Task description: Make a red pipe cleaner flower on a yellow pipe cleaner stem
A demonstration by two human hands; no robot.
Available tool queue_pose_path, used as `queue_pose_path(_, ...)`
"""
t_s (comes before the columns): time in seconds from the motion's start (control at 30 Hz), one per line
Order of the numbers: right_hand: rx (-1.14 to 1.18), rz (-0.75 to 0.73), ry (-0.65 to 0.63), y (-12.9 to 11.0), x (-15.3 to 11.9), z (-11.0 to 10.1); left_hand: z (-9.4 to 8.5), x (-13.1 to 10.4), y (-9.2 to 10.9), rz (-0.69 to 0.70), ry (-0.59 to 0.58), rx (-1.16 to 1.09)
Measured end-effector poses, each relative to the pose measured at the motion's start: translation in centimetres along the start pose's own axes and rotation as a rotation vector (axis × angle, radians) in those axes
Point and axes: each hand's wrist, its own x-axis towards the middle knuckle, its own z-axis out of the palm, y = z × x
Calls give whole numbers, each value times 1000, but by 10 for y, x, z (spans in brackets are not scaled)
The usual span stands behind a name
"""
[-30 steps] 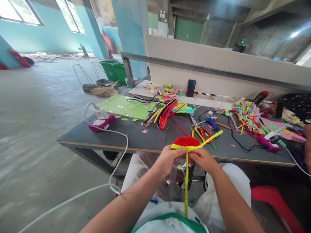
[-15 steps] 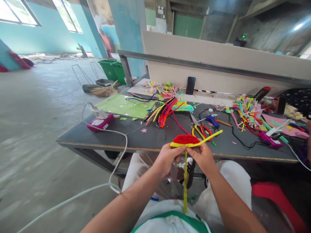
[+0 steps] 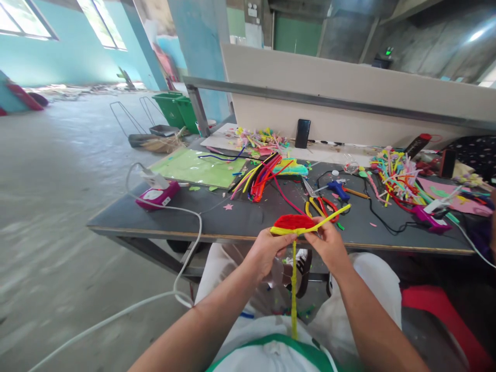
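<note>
Between my hands, over the table's front edge, is a half-round red and yellow pipe-cleaner piece point(image 3: 293, 222) with a twisted yellow stem point(image 3: 294, 289) hanging down toward my lap. My left hand point(image 3: 270, 249) is closed on its left side, thumb near the point where the stem joins. On the other side my right hand point(image 3: 325, 240) pinches the yellow pipe cleaner point(image 3: 338, 213) that runs along the flat edge. Its free end sticks out up and to the right. The fingertips under the piece are partly hidden.
Pliers point(image 3: 323, 206), scissors point(image 3: 309, 188) and a blue glue gun point(image 3: 338, 190) lie beyond my right hand. A bundle of coloured pipe cleaners point(image 3: 263, 178) rests mid-table. Purple power strips point(image 3: 158, 196) stand left and right; a white cable point(image 3: 199, 227) loops over the left edge.
My right hand has slid slightly to the right along the yellow pipe cleaner, away from the stem. My left hand keeps its hold. The view has shifted a little.
</note>
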Motion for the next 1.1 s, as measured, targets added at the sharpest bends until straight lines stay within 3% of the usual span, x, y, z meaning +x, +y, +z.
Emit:
queue_pose_path(0.1,-182,-264,309,-9,-7,-4,-3,2,-1,-5,22,-17)
queue_pose_path(0.23,-609,-497,301,-18,-18,2,-3,3,-1,7,19,-29)
queue_pose_path(0.47,-830,-428,313,-11,-17,20,6,0,-1,34,-4,-20)
queue_pose_path(1.1,-810,-413,281,-13,-16,22,-1,0,-3,-74,-133,-160)
